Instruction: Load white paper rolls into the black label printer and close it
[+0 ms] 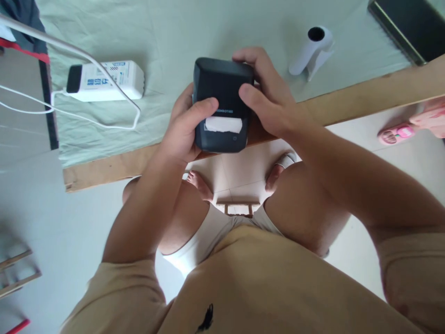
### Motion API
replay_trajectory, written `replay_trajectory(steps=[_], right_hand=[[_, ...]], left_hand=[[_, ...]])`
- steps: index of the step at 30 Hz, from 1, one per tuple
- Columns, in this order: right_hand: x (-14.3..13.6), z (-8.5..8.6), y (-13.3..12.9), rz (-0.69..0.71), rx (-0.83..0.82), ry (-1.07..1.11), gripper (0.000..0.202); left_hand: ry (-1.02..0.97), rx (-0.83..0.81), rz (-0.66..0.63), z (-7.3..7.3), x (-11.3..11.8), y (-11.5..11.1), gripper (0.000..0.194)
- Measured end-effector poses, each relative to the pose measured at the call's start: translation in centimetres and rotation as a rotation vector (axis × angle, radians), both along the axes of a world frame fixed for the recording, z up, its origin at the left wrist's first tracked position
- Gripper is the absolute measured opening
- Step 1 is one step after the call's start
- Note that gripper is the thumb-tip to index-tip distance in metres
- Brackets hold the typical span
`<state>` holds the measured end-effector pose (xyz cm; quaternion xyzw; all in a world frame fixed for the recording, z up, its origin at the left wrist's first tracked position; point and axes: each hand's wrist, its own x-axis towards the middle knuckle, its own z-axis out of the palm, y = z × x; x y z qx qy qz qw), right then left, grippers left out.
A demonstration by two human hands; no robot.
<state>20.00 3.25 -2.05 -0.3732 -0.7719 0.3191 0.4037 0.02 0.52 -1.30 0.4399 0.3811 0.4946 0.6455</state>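
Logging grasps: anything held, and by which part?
Black portable printer, by its opposite sides: left hand on one, right hand on the other, thumbs on top.

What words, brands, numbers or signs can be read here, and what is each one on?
"MBOT": part of a word on the black device; its other letters are too blurred to be sure.
Power sign: a small symbol near the black device's lower right corner.
Blue Chinese characters: on the white box, too blurred to quote surely; its smaller print is unreadable.
Black mark on the shirt: no readable letters.
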Motion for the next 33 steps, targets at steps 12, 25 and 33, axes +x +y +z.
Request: replay_trajectory(steps=[12, 25, 33], right_hand=[[-0.1, -0.2, 0.3, -0.075, 0.010, -0.011, 0.047], [-0.5, 0.7, -0.4, -0.066, 0.002, 0.049, 0.048], [-0.4, 1.2, -0.8, -0.062, -0.024, 0.049, 0.047]], left_hand=[[-0.050, 0.090, -0.058, -0.6, 0.3, 0.8, 0.017], [-0.059, 0.118, -0.034, -0.1, 0.9, -0.1, 0.019], [-0.101, -0.022, -0.015, 1.1, 0.9, -0.6, 0.015]])
